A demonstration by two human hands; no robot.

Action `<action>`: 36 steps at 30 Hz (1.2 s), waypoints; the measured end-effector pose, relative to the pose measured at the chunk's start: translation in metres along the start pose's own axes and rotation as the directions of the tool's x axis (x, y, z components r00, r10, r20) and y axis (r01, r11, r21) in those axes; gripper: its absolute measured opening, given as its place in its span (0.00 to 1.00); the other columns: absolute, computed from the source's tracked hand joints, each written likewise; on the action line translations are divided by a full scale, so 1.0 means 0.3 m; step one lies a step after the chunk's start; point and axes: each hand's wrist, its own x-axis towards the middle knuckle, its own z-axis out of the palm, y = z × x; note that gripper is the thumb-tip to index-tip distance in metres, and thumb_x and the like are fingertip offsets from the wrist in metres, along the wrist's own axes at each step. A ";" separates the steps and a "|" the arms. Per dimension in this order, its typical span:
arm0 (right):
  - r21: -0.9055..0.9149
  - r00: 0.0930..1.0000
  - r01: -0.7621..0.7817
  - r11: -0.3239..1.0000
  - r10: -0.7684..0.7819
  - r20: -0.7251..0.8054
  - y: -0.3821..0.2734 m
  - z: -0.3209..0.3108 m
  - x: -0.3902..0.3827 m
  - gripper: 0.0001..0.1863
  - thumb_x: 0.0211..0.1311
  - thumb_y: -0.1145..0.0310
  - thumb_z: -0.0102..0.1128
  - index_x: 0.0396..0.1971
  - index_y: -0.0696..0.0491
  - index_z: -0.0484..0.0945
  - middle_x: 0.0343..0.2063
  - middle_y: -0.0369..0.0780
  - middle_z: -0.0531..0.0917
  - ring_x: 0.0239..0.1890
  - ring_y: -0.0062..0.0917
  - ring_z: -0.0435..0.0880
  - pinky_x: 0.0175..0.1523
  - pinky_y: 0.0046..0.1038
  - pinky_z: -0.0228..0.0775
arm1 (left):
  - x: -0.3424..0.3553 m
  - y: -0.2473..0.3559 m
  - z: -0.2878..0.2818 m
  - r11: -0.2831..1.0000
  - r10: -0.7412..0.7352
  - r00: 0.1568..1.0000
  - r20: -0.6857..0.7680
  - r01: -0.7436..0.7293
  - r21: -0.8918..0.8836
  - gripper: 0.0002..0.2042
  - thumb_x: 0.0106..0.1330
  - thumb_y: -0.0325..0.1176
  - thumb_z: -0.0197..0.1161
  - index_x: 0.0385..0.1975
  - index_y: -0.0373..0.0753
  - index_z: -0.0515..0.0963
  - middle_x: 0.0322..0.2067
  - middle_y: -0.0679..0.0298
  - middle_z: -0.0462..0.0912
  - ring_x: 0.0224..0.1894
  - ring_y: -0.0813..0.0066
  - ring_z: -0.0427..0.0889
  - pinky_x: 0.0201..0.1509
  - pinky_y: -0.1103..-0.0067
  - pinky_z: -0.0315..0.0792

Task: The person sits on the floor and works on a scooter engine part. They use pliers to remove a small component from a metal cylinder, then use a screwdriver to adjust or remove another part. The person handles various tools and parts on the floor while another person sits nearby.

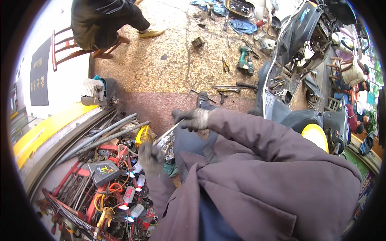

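Observation:
My left hand (151, 156), in a grey glove, is closed on the lower end of a thin metal rod-like tool (167, 132) held on a slant. My right hand (193, 119), also gloved, grips the upper end of the same tool above my legs. Just left of the tool is a yellow plastic item (142, 135), with crumpled shiny material beside it. Below and left of my left hand lies a cluttered red rack of tools (85, 172) with a grey container (103, 171), hoses and several small bottles. What the tool's ends are like is hard to make out.
A partly dismantled scooter (285, 109) stands at the right, a green drill (243, 59) and loose tools beside it. A person in dark clothes (92, 22) is by a wooden chair (65, 50) at upper left. Long pipes (100, 137) lie at left. More people are at far right.

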 end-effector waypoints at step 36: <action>0.682 0.331 0.222 0.697 0.605 -0.725 1.340 -1.395 0.432 0.12 0.67 0.63 0.53 0.40 0.56 0.77 0.23 0.35 0.78 0.19 0.18 0.75 0.21 0.23 0.68 | 2.306 -1.292 0.764 -0.466 -0.029 0.900 0.435 -0.398 0.791 0.56 0.40 0.55 0.77 0.67 0.34 0.53 0.62 0.42 0.62 0.62 0.47 0.66 0.65 0.66 0.65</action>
